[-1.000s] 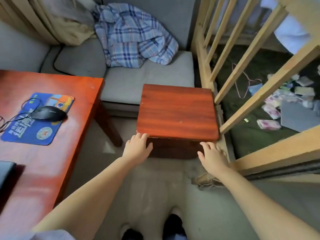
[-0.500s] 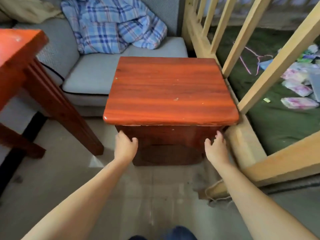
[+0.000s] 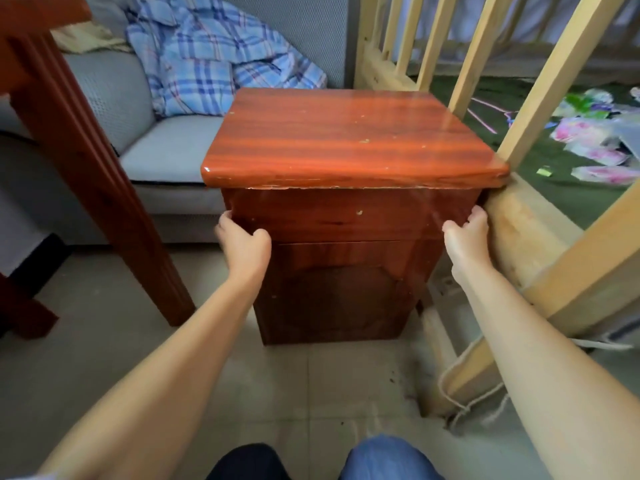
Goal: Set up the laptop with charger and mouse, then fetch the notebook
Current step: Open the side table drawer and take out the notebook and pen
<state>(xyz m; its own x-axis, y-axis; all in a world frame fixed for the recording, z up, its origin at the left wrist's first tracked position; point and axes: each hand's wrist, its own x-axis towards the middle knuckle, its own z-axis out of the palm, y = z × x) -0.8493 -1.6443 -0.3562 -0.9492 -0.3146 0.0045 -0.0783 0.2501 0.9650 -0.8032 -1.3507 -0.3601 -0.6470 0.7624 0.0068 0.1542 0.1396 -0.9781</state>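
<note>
A small red-brown wooden cabinet (image 3: pixel 349 147) stands on the floor in front of me, its glossy top bare. My left hand (image 3: pixel 244 239) grips the left front corner of its drawer front (image 3: pixel 346 213), thumb on the face and fingers round the side. On the right front corner my right hand (image 3: pixel 465 233) holds the same drawer front. The drawer looks closed. A lower door panel (image 3: pixel 332 299) sits beneath it. No laptop, charger, mouse or notebook is in view.
A red table leg (image 3: pixel 93 168) slants down at the left. Behind the cabinet is a grey sofa (image 3: pixel 166 150) with a blue plaid cloth (image 3: pixel 214 64). A pale wooden bed frame (image 3: pixel 540 216) presses close on the right. My knees (image 3: pixel 381 459) show at the bottom.
I have crouched lower and closer to the cabinet. Both hands went from its top edge down to the corners of the drawer front. The table with the mouse left the view.
</note>
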